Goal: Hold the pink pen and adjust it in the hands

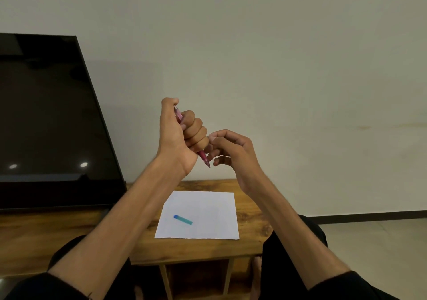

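My left hand [179,135] is raised in front of the wall and grips a pink pen [204,158] in a fist, thumb over its top end and its tip pointing down to the right. My right hand [231,153] hovers just right of the fist with fingers loosely curled; its fingertips are close to the pen's lower end, and whether they touch it is unclear. Below on the wooden table [69,232] lies a white sheet of paper [208,214], and a blue-green pen cap [183,219] rests on its left half.
A large dark screen [46,119] stands on the table's left part, leaning against the pale wall. My dark-trousered knees [298,237] flank the table's front edge. Open shelf compartments [196,276] show under the tabletop. Pale floor lies to the right.
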